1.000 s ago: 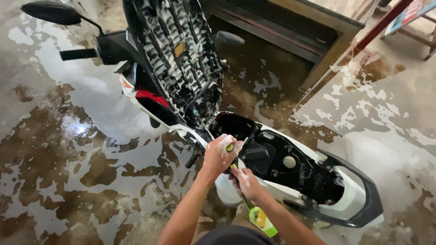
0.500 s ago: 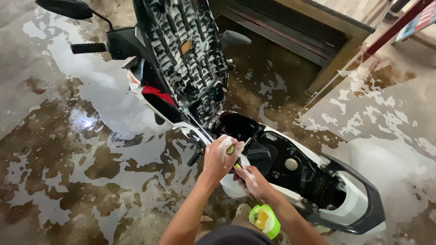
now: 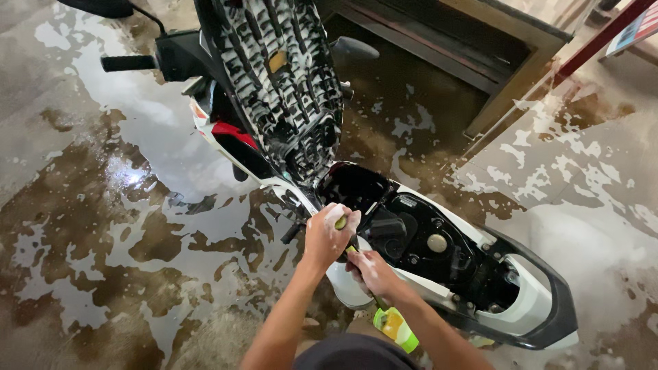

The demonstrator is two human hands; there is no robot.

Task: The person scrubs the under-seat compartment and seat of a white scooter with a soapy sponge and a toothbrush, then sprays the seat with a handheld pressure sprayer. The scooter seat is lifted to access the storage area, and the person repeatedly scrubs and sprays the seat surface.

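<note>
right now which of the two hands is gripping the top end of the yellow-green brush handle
The left hand, soapy and closed around the handle's upper tip beside the open storage well. The right hand grips lower on the brush, nearer its yellow-green head.

A wet, open-fronted vehicle wash bay with a bare concrete floor.

A white-and-black motor scooter (image 3: 425,260) stands in the middle of the grey concrete floor (image 3: 89,226), its black padded seat (image 3: 281,82) tipped up and streaked with white soap foam, the dark storage tub under it laid open. Puddles and patches of foam spread across the floor on every side, with a thick white drift of suds near the right edge. Along the far edge runs a low brown wooden frame (image 3: 493,62) over a dark recess, and a red metal post (image 3: 603,34) slants in the far right corner beside wooden slats, which points to a working yard, not a room in a home.
</note>
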